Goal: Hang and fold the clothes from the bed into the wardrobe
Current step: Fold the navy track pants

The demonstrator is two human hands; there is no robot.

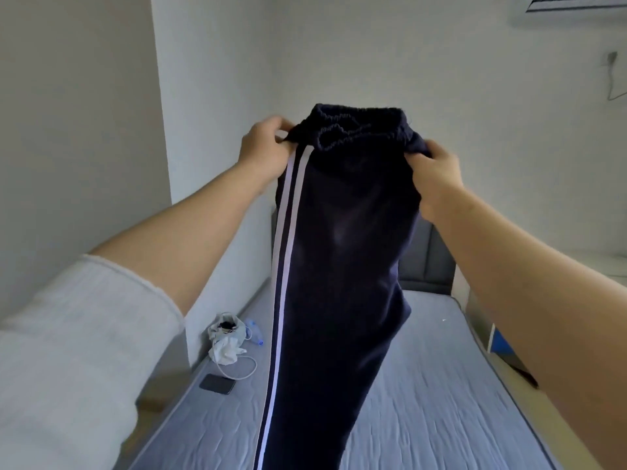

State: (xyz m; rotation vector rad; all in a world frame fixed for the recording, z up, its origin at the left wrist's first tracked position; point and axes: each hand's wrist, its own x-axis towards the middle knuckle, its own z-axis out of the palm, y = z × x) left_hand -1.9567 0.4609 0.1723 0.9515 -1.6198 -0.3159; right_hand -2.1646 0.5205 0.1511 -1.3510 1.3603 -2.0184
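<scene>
Dark navy track trousers (pixel 339 259) with two white side stripes hang upright in front of me, above the bed (pixel 441 385). My left hand (pixel 266 149) pinches the left end of the elastic waistband. The right end of the waistband is gripped by my right hand (pixel 436 178). The legs hang together, folded lengthwise, and run down out of the bottom of the view. The wardrobe is not in view.
The bed has a pale blue-grey mattress and a dark grey headboard (pixel 427 259). Along its left edge lie a black phone (pixel 217 384), a white cable (pixel 241 368) and a white bag with tissue (pixel 227 337). White walls stand left and ahead.
</scene>
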